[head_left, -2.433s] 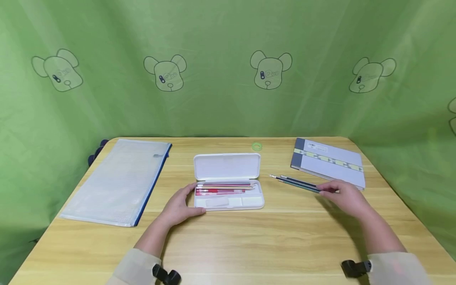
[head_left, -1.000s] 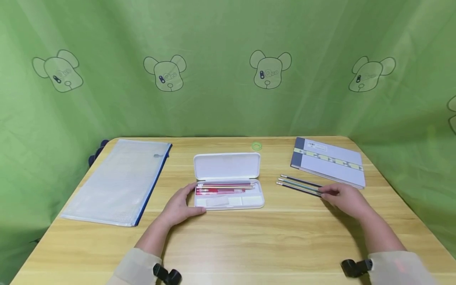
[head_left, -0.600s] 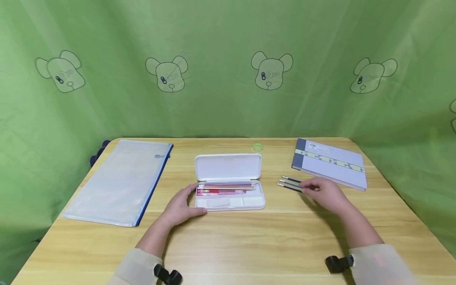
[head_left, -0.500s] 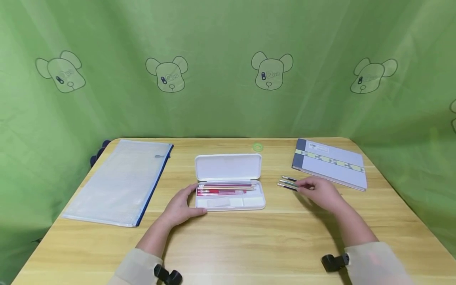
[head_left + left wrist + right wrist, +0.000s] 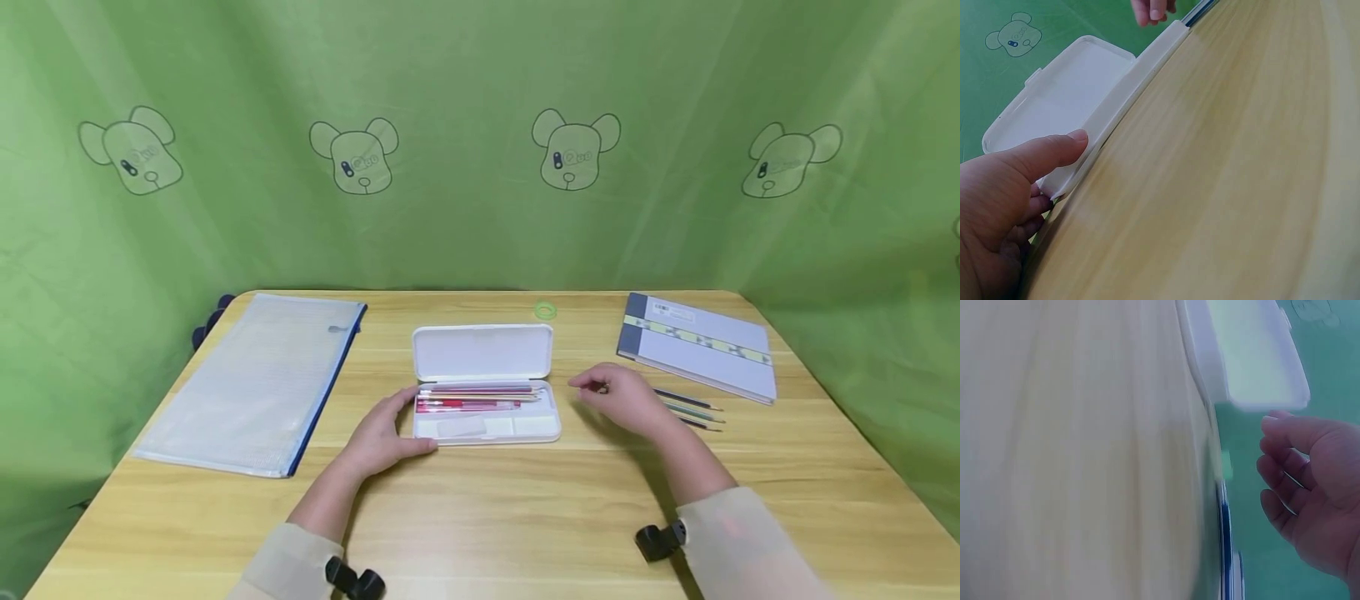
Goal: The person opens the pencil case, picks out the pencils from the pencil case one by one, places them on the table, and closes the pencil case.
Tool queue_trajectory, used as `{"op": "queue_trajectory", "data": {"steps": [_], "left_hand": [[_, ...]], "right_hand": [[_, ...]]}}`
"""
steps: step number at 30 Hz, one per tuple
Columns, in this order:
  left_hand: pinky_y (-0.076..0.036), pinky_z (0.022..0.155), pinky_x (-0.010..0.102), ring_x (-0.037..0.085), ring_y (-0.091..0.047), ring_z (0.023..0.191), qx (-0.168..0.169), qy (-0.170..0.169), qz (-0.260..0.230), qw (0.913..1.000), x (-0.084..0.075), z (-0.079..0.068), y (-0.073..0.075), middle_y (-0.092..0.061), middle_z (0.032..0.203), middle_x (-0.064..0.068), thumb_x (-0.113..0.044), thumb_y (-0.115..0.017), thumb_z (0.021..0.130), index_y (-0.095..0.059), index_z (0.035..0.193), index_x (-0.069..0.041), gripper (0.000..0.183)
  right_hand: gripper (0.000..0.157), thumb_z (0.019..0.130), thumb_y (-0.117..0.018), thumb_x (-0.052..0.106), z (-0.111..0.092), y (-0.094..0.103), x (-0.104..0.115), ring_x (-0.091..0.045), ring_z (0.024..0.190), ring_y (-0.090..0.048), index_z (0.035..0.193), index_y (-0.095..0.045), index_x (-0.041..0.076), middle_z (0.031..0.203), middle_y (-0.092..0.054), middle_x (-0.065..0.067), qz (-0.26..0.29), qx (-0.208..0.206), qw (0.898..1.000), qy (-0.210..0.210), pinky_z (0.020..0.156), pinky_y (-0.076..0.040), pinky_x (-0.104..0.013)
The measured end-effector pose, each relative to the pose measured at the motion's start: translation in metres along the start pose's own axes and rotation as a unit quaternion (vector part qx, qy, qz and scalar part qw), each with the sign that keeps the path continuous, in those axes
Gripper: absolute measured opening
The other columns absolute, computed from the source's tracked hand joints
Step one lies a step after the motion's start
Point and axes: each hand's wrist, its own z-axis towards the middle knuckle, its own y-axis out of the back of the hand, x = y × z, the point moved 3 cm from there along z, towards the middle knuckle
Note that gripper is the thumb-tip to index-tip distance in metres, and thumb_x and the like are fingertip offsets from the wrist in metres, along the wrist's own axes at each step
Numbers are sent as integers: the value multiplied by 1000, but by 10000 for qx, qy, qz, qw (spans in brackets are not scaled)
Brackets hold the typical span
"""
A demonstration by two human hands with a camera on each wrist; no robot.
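Observation:
A white pencil case (image 5: 536,425) lies with its lid (image 5: 482,352) raised, holding pencils (image 5: 487,390), red pens (image 5: 465,406) and a whitish eraser (image 5: 461,427). My left hand (image 5: 378,435) grips its left end, with the thumb (image 5: 1054,153) along the front wall and the other fingers behind. My right hand (image 5: 622,402) hovers just right of the case, fingers loosely curled and nothing between them, as the right wrist view shows. Three dark pencils (image 5: 692,412) lie on the table beneath and beyond that hand, tips to the right; their eraser ends are hidden by it.
A hardcover notebook (image 5: 701,354) rests at the back right. Behind the case is a green tape ring (image 5: 545,311). On the left lies a translucent zip folder (image 5: 247,392) with a blue edge. A green curtain (image 5: 465,233) hangs behind the wooden table (image 5: 510,517).
The right hand spread the three pencils side by side, let go of them and moved left toward the case. The left hand has stayed on the case.

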Motion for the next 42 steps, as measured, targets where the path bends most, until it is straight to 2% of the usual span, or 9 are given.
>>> {"op": "queue_trajectory", "data": {"steps": [8,12,18,33,42], "left_hand": [[-26,119,56,41,-32,144,0,16,17,10000,0,0,0,-37,155,21,-36,-84,74,-38,150,-11,92],[-27,118,57,42,-32,144,-5,29,53,10000,0,0,0,-37,154,22,-36,-84,74,-39,150,-11,92],[-27,118,57,41,-32,144,6,40,70,10000,0,0,-1,-37,155,22,-36,-84,74,-38,150,-11,92],[-28,118,57,43,-33,143,0,9,137,9999,2,1,-2,-38,154,22,-38,-83,75,-38,150,-10,92],[-28,118,56,41,-33,144,-4,56,76,10000,1,0,-1,-38,154,21,-36,-84,74,-39,150,-10,92]], "right_hand": [[18,90,-66,9,18,-24,25,-18,91,-60,105,-74,6,98,-69,-7,261,331,9990,172,80,-52,-31],[18,88,-68,8,27,-33,34,-19,91,-60,105,-74,5,99,-69,-8,213,508,9983,195,83,-52,-35],[18,86,-70,8,36,-45,41,-22,98,-64,104,-75,7,101,-72,-7,-155,799,9964,249,91,-53,-43],[23,86,-70,3,44,-52,53,-28,109,-65,107,-75,9,107,-73,-7,-960,1088,9893,149,100,-50,-47],[21,90,-66,5,43,-54,49,-27,107,-64,108,-75,9,108,-72,-8,-866,1123,9896,230,98,-51,-46]]}}
